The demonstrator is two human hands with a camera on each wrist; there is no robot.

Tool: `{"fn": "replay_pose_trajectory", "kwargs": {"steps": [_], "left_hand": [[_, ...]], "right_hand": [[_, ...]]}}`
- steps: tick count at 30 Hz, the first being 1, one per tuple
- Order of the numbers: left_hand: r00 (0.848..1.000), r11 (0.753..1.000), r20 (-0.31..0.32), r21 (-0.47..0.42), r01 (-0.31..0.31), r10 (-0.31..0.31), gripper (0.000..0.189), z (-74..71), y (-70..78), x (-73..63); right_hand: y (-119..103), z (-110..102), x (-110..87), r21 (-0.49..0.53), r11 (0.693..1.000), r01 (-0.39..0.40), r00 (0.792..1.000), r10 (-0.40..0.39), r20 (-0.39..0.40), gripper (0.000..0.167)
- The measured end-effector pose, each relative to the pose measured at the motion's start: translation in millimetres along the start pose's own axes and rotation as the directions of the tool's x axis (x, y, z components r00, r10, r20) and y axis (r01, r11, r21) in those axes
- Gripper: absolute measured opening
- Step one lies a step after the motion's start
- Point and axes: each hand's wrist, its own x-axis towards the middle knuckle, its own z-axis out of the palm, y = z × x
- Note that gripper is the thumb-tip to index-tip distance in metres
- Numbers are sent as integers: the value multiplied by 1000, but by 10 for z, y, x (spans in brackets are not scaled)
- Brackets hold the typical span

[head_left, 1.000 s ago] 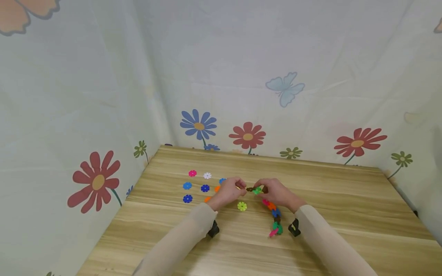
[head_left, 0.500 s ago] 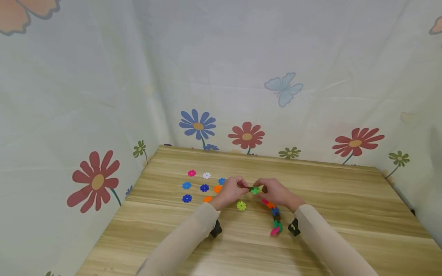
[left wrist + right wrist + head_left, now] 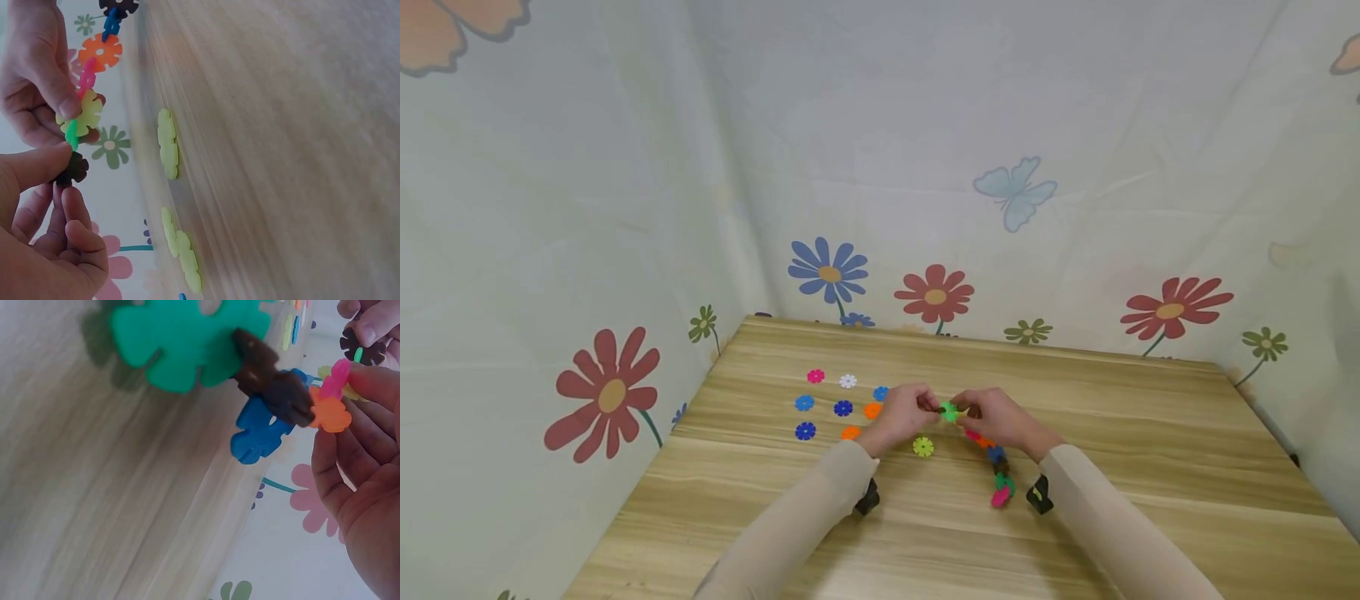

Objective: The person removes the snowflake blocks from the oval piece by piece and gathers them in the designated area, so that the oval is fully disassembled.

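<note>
In front of me my left hand (image 3: pixel 901 417) pinches a dark brown flower-shaped disc (image 3: pixel 77 167) between thumb and fingers. A bright green disc (image 3: pixel 950 411) is slotted against it and bridges the two hands. My right hand (image 3: pixel 1002 417) holds the chain by a yellow-green disc (image 3: pixel 87 114). From there the linked discs run on: pink (image 3: pixel 337 378), orange (image 3: pixel 331 414), blue (image 3: pixel 257 436), brown (image 3: pixel 275 387) and darker green (image 3: pixel 181 344). A pink disc (image 3: pixel 1000 497) forms the chain's hanging end. Fingers partly cover the brown and yellow-green discs.
Loose discs lie left of the hands on the wooden table (image 3: pixel 1112 417): pink (image 3: pixel 816 377), white (image 3: pixel 847 381), orange (image 3: pixel 851 433) and several blues (image 3: pixel 805 431). A yellow-green disc (image 3: pixel 923 447) lies nearer, between the forearms. A flower-printed curtain (image 3: pixel 880 167) stands behind.
The bright green disc has turned to show more of its face and shifted slightly left. The chain's pink end has swung a little to the right. Both hands keep their hold.
</note>
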Motion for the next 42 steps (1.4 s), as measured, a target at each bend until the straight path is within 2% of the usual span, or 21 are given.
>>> {"fn": "replay_pose_trajectory", "kwargs": {"steps": [6,13,22,30,37,42], "left_hand": [[998,995,-1,76,-61,62,12,20,6,1],[997,991,-31,115,-70,74,10,31,10,8],[990,970,-82,224,-92,113,12,60,2,13],[988,965,-90,243,-97,122,16,23,-7,13],[993,969,-53,230,-91,106,12,-13,-18,17],[991,966,-37,232,-114,126,15,-27,5,23]], "right_hand": [[-28,-5,11,-3,1000,5,1000,-5,17,24],[-37,-1,23,-22,1000,5,1000,-5,23,24],[-71,-6,21,-22,1000,6,1000,-5,25,24],[-49,11,44,-27,1000,15,1000,-15,22,23],[-56,30,61,-21,1000,15,1000,-15,24,23],[-58,20,68,-34,999,24,1000,-23,16,23]]}}
